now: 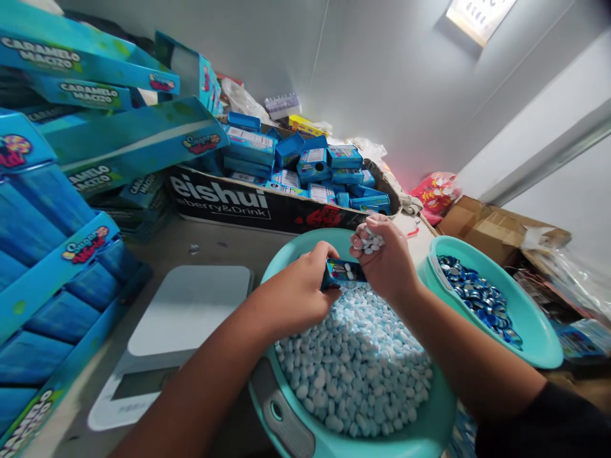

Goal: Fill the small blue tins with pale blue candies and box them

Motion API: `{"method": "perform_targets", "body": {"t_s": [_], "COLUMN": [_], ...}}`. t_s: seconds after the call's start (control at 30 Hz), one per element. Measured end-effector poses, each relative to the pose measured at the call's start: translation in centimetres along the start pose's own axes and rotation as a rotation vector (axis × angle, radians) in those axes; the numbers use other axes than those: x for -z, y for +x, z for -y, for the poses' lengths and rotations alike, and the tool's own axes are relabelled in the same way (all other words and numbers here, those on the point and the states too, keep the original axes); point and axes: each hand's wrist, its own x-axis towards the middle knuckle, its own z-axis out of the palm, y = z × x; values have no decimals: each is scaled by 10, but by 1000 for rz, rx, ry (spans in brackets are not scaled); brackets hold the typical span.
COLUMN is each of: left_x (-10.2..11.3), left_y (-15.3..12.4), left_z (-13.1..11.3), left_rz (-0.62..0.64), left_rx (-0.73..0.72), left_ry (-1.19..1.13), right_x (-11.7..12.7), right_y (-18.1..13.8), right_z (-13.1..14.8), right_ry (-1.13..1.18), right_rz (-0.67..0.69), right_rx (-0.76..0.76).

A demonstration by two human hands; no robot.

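Note:
My left hand [312,286] grips a small blue candy box [341,270], tilted over a turquoise basin [281,257]. White and pale blue candies [353,362] fill much of that basin. My right hand [384,254] is cupped around a handful of the same candies [370,242], beside the right end of the box. A couple of white candies show against the box's dark face. The heel of my right hand hides part of that end.
A white digital scale [191,305] sits left of the basin. Behind stands a black carton [224,202] of small blue boxes [315,164]. Stacked blue display boxes [62,267] crowd the left. On the right, another turquoise basin [534,312] holds blue and silver caps [480,296], near a cardboard box [482,226].

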Motion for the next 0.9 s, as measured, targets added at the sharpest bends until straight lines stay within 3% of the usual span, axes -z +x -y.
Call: {"method": "perform_targets", "body": {"t_s": [0.3,0.9], "left_x": [0,-1], "left_y": [0,2], "left_z": [0,2], "left_rz": [-52,-38], "left_rx": [-30,-107], "left_ry": [6,19], "right_x": [-5,-1], "right_y": [-5,-4], "right_z": [4,-1], "right_ry": [29,25], "right_rz": [-13,69], "right_rx": [-11,23]}}
